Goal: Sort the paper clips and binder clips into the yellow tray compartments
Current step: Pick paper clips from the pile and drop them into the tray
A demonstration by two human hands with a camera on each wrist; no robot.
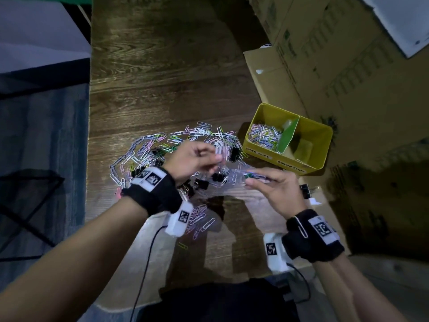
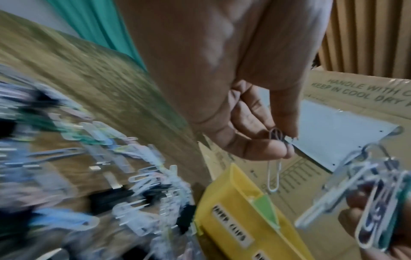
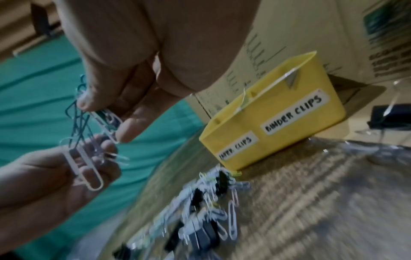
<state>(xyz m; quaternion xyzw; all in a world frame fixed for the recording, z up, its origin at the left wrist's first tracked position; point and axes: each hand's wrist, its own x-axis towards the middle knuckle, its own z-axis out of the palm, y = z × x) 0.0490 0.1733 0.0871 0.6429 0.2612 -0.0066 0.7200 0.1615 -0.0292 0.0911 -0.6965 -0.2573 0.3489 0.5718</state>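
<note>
Worktop (image 1: 162,73): dark wood grain, carrying all items; cartons (image 1: 336,54) stand beyond the right hand. Tray (image 1: 322,145): yellow, two compartments split by a green divider (image 1: 287,138), just beyond and to the right of both hands' fingertips, its front labelled "paper clips" and "binder clips". The compartment nearer the left hand holds paper clips (image 1: 264,135); the other compartment's contents cannot be made out. Pile (image 1: 162,147): loose coloured paper clips mixed with black binder clips (image 1: 234,154), spread under and to the left of the left hand, more lying near the left wrist. One binder clip (image 1: 306,189) lies apart, just right of the right hand. Left hand (image 1: 195,159): raised over the pile, thumb and fingers (image 2: 266,151) pinching a white paper clip (image 2: 274,176) that hangs below them. Right hand (image 1: 276,189): palm up, thumb and fingers (image 3: 131,126) clamping a bunch (image 3: 89,126) of paper clips, touching the left hand's fingertips.
</note>
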